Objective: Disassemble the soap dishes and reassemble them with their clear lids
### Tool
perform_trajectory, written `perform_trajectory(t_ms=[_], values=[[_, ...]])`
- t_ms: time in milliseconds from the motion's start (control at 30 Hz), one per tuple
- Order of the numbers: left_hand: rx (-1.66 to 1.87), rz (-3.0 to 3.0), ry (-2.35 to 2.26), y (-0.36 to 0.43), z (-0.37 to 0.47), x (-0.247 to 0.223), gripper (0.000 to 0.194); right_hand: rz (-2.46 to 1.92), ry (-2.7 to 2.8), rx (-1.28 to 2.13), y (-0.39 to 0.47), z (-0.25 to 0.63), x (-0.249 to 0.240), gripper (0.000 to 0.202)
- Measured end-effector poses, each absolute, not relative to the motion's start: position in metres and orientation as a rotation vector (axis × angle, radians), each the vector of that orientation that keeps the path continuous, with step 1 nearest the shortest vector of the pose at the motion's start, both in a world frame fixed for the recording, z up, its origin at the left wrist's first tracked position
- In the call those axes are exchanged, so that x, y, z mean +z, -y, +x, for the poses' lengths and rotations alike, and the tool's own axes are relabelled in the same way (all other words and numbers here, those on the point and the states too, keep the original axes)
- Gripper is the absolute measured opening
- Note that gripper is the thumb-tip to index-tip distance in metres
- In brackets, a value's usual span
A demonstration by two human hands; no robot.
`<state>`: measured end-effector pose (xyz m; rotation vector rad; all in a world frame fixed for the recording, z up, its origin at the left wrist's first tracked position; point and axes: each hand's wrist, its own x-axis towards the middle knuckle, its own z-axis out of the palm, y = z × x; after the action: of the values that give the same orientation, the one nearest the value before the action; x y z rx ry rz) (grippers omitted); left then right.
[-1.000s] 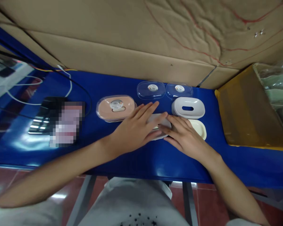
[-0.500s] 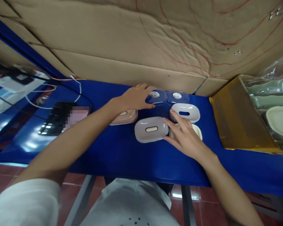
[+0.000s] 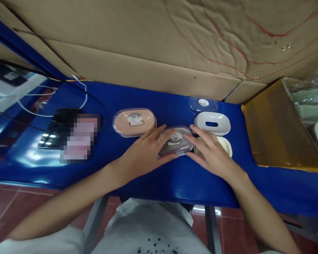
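A clear plastic lid (image 3: pixel 182 131) with a round label lies over a grey oval soap dish (image 3: pixel 172 150); I cannot tell if it is fully seated. My left hand (image 3: pixel 144 155) grips the left end, thumb along the near edge and fingers over the top. At the right end, my right hand (image 3: pixel 210 151) has its thumb and fingertips round the lid and dish. A white oval dish (image 3: pixel 222 123) with a slot sits just beyond the right fingers. Partly hidden under that hand is a cream dish (image 3: pixel 226 144). To the left stands a peach dish (image 3: pixel 119 121) covered by a clear labelled lid.
Another clear lid (image 3: pixel 194 104) lies at the back near the cardboard wall (image 3: pixel 137 70). An open carton (image 3: pixel 281 134) with wrapped green and cream pieces stands at right. A black device (image 3: pixel 53 130), a blurred pink item (image 3: pixel 81 137) and cables occupy the left of the blue table (image 3: pixel 148 187).
My left hand has brought one clear lid from the back down onto the grey dish. My right hand stays at the dish's right end. The view has shifted slightly.
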<state>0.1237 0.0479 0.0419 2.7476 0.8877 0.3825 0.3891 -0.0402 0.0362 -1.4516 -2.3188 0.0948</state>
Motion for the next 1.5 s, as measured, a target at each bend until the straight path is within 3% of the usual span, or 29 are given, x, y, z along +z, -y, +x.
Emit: perform_trajectory(t_ms=[367,867,1133,1367,1500], values=[[0.329,2.881,-0.874,-0.038,0.131,0.044,0.071,-1.427,2.307,0.161,0.039,0.395,0.035,0.054],[0.224,2.96,-0.831,-0.04,0.135,0.039,0.067,-1.406,2.329,-0.001,0.035,0.396,0.03,0.046],[0.279,2.939,-0.833,-0.055,0.139,0.029,0.067,-1.449,2.254,0.112,0.033,0.407,0.03,0.055],[0.242,2.997,-0.826,-0.081,0.148,0.031,0.064,-1.575,2.142,0.012,0.035,0.434,0.046,0.042],[0.237,3.053,-0.927,-0.088,0.155,0.04,0.059,-1.811,2.054,0.0,0.037,0.46,0.044,0.058]])
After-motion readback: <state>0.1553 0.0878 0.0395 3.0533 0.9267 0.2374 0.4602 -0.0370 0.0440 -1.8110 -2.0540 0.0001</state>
